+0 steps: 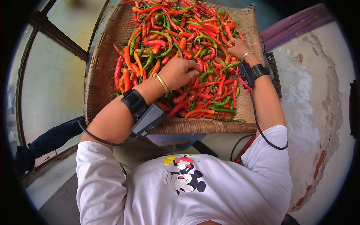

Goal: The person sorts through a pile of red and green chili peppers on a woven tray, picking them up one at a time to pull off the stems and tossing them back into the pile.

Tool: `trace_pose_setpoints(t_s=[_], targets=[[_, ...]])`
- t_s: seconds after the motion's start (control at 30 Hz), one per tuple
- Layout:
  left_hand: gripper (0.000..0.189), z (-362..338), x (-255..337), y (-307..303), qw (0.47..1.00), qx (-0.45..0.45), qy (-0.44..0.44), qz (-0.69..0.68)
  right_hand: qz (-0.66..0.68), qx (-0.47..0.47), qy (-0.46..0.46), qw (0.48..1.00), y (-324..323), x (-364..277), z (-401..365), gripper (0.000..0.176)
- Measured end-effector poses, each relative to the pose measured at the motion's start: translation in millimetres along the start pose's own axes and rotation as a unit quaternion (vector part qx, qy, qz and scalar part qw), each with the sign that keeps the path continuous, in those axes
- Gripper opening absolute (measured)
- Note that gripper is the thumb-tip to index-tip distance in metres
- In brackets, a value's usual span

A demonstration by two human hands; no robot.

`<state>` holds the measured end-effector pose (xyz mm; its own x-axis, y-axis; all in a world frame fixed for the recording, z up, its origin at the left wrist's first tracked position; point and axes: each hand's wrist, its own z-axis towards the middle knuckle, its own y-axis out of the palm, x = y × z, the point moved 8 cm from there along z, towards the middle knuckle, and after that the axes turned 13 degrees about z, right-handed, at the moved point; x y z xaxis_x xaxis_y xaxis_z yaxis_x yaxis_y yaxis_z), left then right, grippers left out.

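Note:
Red, orange and green chili peppers (pixel 157 43) lie heaped in a shallow woven tray (pixel 103 67). My left hand (pixel 182 73) is low over the middle of the heap, its fingers curled in and pressed together. Red chilies lie right against its fingertips, but what is inside the grip is hidden. Toward the tray's right side, my right hand (pixel 239 48) is closed, with its fingertips at an orange-red chili pepper (pixel 224 39). A gold-coloured bangle circles my left wrist and a silver one my right.
Black straps hold a grey device (pixel 149 120) on my left forearm and a black device (pixel 246 74) on my right. A cable (pixel 258 122) hangs from the right one. The tray's near rim (pixel 202 126) is just above my lap. Window panes stand left, a peeling wall (pixel 311 101) right.

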<state>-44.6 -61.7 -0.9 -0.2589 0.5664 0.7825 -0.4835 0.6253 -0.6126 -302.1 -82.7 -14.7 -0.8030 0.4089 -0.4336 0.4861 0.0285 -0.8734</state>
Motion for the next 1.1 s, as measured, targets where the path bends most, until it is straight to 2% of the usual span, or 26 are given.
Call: trace_pose_setpoints(t_s=[0.07, 0.2, 0.4, 0.43, 0.5, 0.57, 0.63, 0.67, 0.73, 0.77, 0.83, 0.87, 0.9, 0.97, 1.0, 1.1], targets=[[0.017, 0, 3, -6, 0.999, 0.015, 0.005, 0.031, 0.027, 0.006, -0.016, 0.999, 1, -9, -24, 0.025], [0.017, 0, 4, -5, 0.998, 0.017, 0.015, 0.059, 0.037, -0.011, -0.001, 0.999, 7, -8, -60, 0.027], [0.017, -1, 7, -5, 0.997, 0.013, 0.022, 0.067, 0.027, -0.155, -0.093, 0.983, 34, -52, -124, 0.042], [0.017, -1, 8, -6, 0.997, 0.013, 0.021, 0.072, 0.026, -0.155, -0.093, 0.983, 28, -55, -127, 0.042], [0.017, -1, 8, -7, 0.997, 0.014, 0.019, 0.076, 0.142, -0.178, -0.153, 0.961, 18, -70, -137, 0.041], [0.016, 0, 6, -7, 0.997, 0.011, 0.005, 0.077, 0.119, -0.162, -0.18, 0.963, 3, -74, -124, 0.04], [0.016, 0, 2, -6, 0.998, 0.006, -0.006, 0.062, 0.083, -0.116, -0.074, 0.987, -15, -67, -105, 0.041], [0.015, 0, -1, -6, 0.999, 0.001, -0.017, 0.046, 0.081, -0.116, -0.076, 0.987, -12, -65, -93, 0.041], [0.015, 0, -1, -7, 0.998, 0.007, -0.004, 0.058, 0.231, 0.03, -0.053, 0.971, -21, -51, -61, 0.046], [0.015, 0, 0, -6, 0.997, 0.009, 0.009, 0.07, 0.23, 0.029, -0.055, 0.971, -14, -49, -47, 0.046], [0.016, -1, -1, -6, 0.997, 0.016, 0.011, 0.076, 0.106, 0.07, -0.071, 0.989, -7, -55, -21, 0.055], [0.016, -1, 0, -3, 0.995, 0.001, 0.018, 0.099, 0.086, 0.052, -0.05, 0.994, 1, -53, -8, 0.065], [0.017, -2, 2, 0, 0.992, -0.014, 0.025, 0.12, 0.086, 0.049, -0.052, 0.994, 5, -55, 4, 0.065], [0.019, -3, 3, 1, 0.991, -0.028, 0.023, 0.131, -0.012, 0.078, 0.012, 0.997, 8, -47, 24, 0.074], [0.02, -3, 3, 3, 0.989, -0.038, 0.024, 0.139, -0.005, 0.08, 0.04, 0.996, 11, -40, 32, 0.079], [0.02, -1, -1, 6, 0.986, -0.043, 0.029, 0.156, -0.001, 0.047, 0.019, 0.999, 26, -44, 48, 0.08]])
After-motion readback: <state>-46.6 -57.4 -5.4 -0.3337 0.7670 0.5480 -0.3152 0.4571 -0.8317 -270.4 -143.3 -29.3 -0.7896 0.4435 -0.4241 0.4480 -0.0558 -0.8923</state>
